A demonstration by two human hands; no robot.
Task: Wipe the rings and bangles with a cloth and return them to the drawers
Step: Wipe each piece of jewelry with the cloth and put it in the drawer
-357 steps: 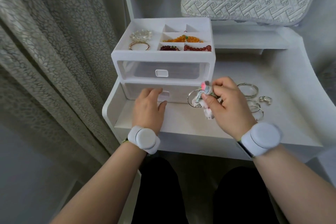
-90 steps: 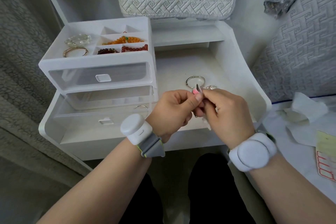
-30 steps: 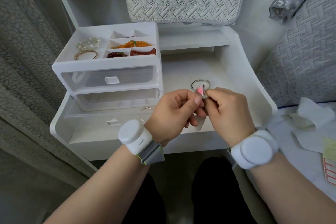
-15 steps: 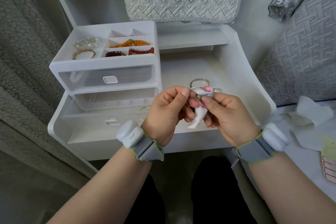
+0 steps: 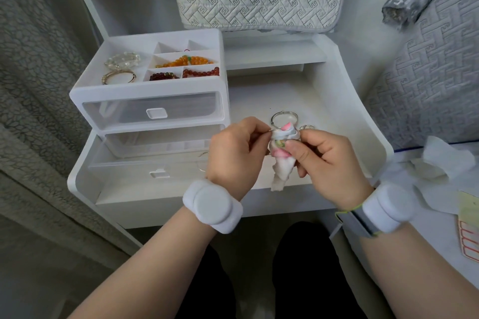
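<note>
Head view. Left hand [image 5: 234, 155] is at centre frame, thumb and forefinger pinched on the rim of a thin silver bangle [image 5: 270, 131]. Most of that bangle is hidden.

Right hand [image 5: 324, 160] sits just at its 3 o'clock. Its fingers [image 5: 298, 153] are clamped on a patterned white cloth [image 5: 282, 163] bunched round the bangle. The cloth's tail hangs toward 6 o'clock. Both hands are above the front of the white counter [image 5: 331, 101].

At 12 o'clock of the cloth a second bangle [image 5: 284, 112] lies flat on the counter. A small ring [image 5: 307, 126] lies near it at 4 o'clock.

The white drawer organiser [image 5: 153, 88] stands at 10 o'clock of the hands. Upper drawer [image 5: 181, 109] is closed and the lowest drawer [image 5: 129, 166] is pulled out. One more silver hoop [image 5: 201, 163] lies inside it, part hidden behind the left hand.

The open top tray holds a clear bead bracelet [image 5: 121, 59], a gold bangle [image 5: 118, 77], orange beads [image 5: 190, 61] and dark red beads [image 5: 201, 72].

Crumpled tissue [image 5: 440, 158] lies at 3 o'clock.
</note>
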